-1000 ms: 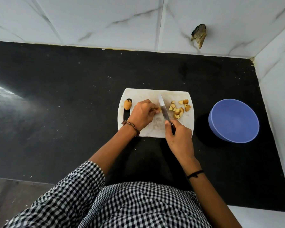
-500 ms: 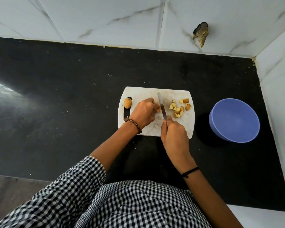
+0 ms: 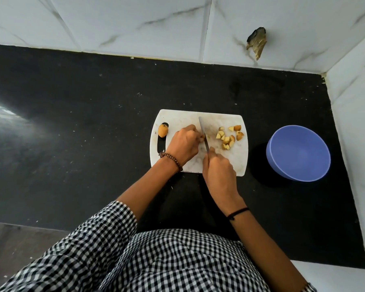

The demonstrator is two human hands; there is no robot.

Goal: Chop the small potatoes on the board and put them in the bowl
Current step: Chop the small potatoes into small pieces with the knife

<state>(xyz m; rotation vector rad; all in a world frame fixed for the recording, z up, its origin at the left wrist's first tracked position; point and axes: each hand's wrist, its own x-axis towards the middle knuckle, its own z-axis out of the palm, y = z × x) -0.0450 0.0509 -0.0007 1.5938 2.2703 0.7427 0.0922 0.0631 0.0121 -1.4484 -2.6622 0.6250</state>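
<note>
1. The potato (image 3: pixel 202 137) being cut lies mid-board, tucked under the fingertips of the left grip (image 3: pixel 184 144). Only a sliver of it shows, just left of the blade.
2. The knife (image 3: pixel 204 131) runs away from the person with its tip toward the wall, leaning slightly left. Its edge is down at the potato, close against the left fingertips. From the right grip (image 3: pixel 218 171) the potato lies ahead and a little left, along the line of the blade.
3. The left grip is curled over the potato and holds it down. The right grip is closed round the knife handle.
4. The cut pieces (image 3: pixel 228 137) lie loosely scattered right of the blade, toward the right edge of the board (image 3: pixel 177 118). None touches the knife.
5. A whole potato (image 3: pixel 163 130) sits at the board's left end over the handle slot, well apart from the blade. The left grip is the nearer one to it.
6. The bowl (image 3: pixel 271 144) stands on the bench (image 3: pixel 72 123) to the right of the board, apart from it and nearer the right grip. Nothing shows inside it, so I judge that no pieces have gone in yet.
7. Hard to make out:
   - The potato's long axis and how much of it is left uncut are hidden under the left fingers.
   - The knife handle is hidden inside the fist.
   - I cannot tell whether the edge is already through the potato or only resting on it.
</note>
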